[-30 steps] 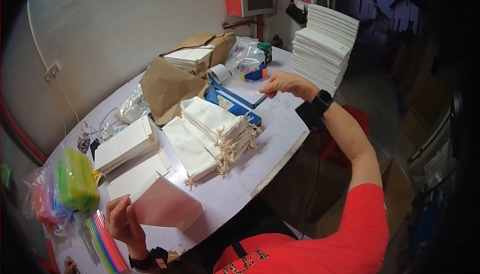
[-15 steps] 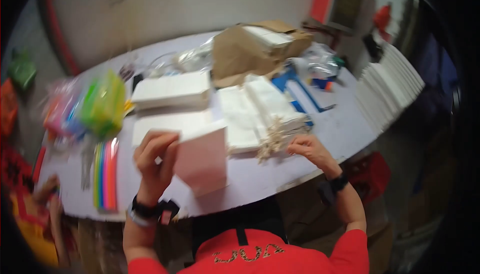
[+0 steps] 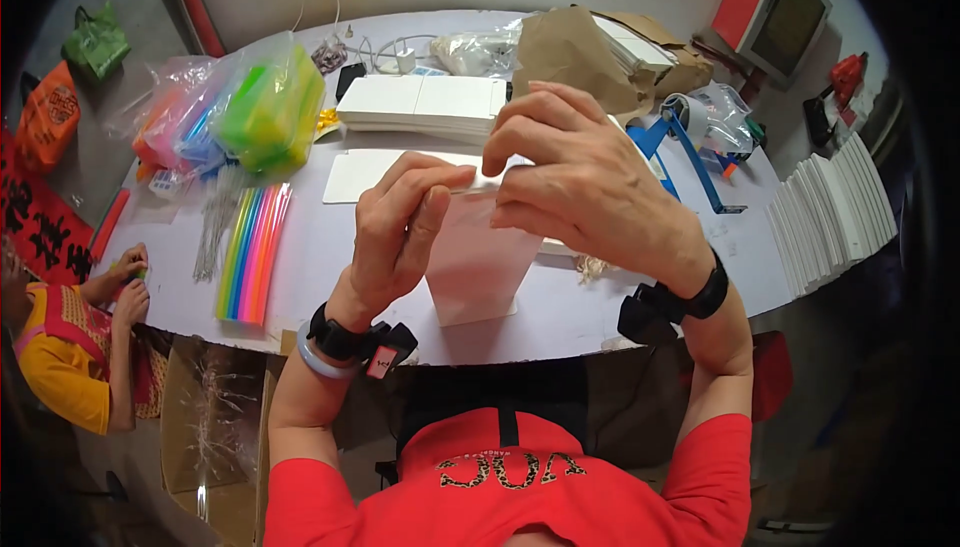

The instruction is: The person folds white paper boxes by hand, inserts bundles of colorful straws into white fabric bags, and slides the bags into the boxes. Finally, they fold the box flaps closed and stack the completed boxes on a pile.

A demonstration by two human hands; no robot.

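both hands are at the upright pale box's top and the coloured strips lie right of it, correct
Not quite: the head view shows the coloured strips left, not right, of the upright pale box. The left hand and right hand are at its top.

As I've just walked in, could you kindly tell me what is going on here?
A person in a red shirt is handling a pale box at the table. The left hand grips its top edge; the right hand meets that edge, its exact grip partly hidden. White cartons lie stacked behind, coloured strips to the left. At far left, another person's hands are close together.
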